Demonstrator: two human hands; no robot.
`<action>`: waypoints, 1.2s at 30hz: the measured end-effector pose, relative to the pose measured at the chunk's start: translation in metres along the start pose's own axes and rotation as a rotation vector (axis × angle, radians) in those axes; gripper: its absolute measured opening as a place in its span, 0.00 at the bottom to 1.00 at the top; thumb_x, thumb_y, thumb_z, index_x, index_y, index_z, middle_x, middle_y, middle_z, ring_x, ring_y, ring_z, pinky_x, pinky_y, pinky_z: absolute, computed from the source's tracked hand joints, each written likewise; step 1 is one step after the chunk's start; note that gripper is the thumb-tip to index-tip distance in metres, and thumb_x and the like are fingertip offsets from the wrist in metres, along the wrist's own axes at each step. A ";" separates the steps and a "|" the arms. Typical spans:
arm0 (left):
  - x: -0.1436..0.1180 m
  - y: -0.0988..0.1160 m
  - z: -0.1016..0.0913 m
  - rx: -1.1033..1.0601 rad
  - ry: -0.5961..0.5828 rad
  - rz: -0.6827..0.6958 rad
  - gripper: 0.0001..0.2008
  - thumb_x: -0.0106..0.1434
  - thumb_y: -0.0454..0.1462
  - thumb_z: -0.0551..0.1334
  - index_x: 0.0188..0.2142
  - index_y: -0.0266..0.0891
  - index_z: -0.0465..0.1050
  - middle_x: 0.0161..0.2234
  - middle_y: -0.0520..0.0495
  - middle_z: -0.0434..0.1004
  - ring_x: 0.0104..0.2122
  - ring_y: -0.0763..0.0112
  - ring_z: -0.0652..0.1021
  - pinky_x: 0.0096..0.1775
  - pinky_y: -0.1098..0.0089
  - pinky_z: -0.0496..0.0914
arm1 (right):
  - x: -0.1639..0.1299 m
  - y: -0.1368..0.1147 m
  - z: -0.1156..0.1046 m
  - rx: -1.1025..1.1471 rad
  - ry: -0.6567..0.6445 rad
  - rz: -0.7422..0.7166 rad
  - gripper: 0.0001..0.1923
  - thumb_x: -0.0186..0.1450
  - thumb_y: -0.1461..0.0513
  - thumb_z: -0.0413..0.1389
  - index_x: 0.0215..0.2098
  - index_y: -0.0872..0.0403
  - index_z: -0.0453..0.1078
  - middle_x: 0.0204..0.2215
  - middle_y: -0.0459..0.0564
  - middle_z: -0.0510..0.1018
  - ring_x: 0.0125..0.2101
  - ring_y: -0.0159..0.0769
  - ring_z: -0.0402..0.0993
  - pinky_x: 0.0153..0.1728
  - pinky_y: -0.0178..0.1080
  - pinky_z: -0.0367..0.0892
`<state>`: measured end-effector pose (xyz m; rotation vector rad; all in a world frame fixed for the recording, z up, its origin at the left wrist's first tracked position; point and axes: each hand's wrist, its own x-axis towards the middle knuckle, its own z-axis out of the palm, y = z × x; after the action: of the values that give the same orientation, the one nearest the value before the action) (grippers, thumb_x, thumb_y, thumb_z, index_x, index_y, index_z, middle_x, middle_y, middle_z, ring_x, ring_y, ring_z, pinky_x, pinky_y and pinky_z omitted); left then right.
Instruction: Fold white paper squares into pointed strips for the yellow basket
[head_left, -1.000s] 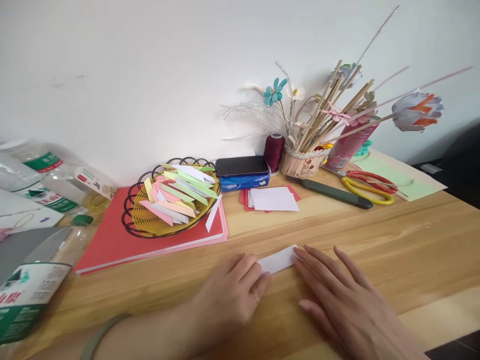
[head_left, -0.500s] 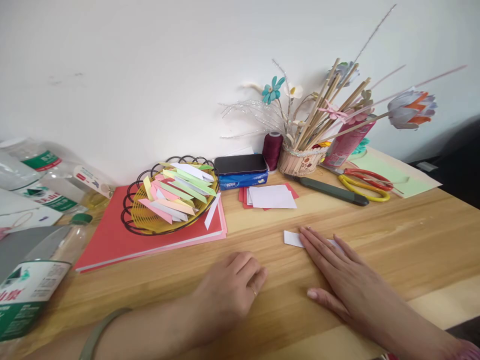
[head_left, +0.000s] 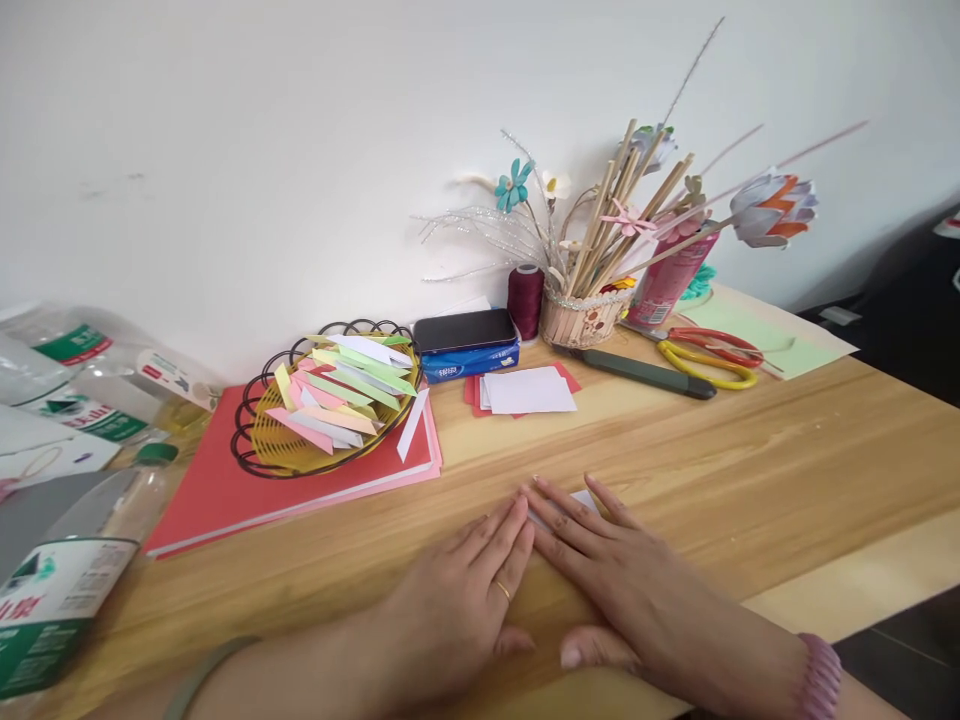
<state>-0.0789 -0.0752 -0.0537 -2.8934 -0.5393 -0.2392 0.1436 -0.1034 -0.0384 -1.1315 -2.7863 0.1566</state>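
Observation:
A small white paper strip (head_left: 583,501) lies on the wooden table, mostly hidden under my fingers. My right hand (head_left: 611,560) is flat on it with the fingers spread and holds it down. My left hand (head_left: 476,580), with a ring on one finger, lies beside it, its fingers stretched out and their tips against the right hand's fingertips at the strip's left end. Beyond the hands lie white paper cards (head_left: 529,390) on red ones. To the left, a yellow basket (head_left: 259,432) with a black looped rim holds several folded paper strips.
Under the basket lies red paper (head_left: 202,500). A phone (head_left: 465,330) rests on a blue tissue pack (head_left: 472,362), beside a maroon thread spool (head_left: 526,300). A green cutter (head_left: 649,375) and scissors (head_left: 709,360) lie right of a flower basket (head_left: 581,320). Bottles (head_left: 67,590) crowd the left.
My left hand has unfolded and reached over to the strip. The right hand, still flat on the paper, sits further left in view with the strip. The whole view has shifted slightly.

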 end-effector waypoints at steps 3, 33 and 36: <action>-0.002 0.000 -0.002 0.010 -0.030 0.006 0.35 0.66 0.53 0.45 0.58 0.22 0.55 0.59 0.28 0.52 0.57 0.54 0.63 0.53 0.64 0.61 | -0.003 0.003 -0.001 -0.021 -0.031 -0.007 0.44 0.62 0.40 0.40 0.64 0.62 0.39 0.62 0.61 0.47 0.62 0.47 0.41 0.56 0.58 0.48; 0.042 -0.009 -0.017 -0.061 -0.057 0.073 0.18 0.65 0.39 0.55 0.51 0.30 0.64 0.40 0.41 0.69 0.42 0.60 0.68 0.42 0.60 0.67 | -0.049 0.021 0.000 -0.039 0.072 0.161 0.39 0.63 0.47 0.48 0.65 0.53 0.37 0.61 0.57 0.53 0.61 0.47 0.46 0.55 0.61 0.49; 0.028 -0.007 -0.017 -0.031 -0.028 0.060 0.17 0.65 0.38 0.55 0.50 0.29 0.65 0.42 0.41 0.69 0.43 0.59 0.68 0.46 0.58 0.65 | -0.049 0.021 0.000 -0.061 0.086 0.157 0.39 0.63 0.47 0.48 0.65 0.53 0.38 0.61 0.57 0.54 0.60 0.46 0.47 0.54 0.60 0.50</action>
<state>-0.0579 -0.0629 -0.0308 -2.9421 -0.4562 -0.2001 0.1926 -0.1230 -0.0453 -1.3381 -2.6444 0.0374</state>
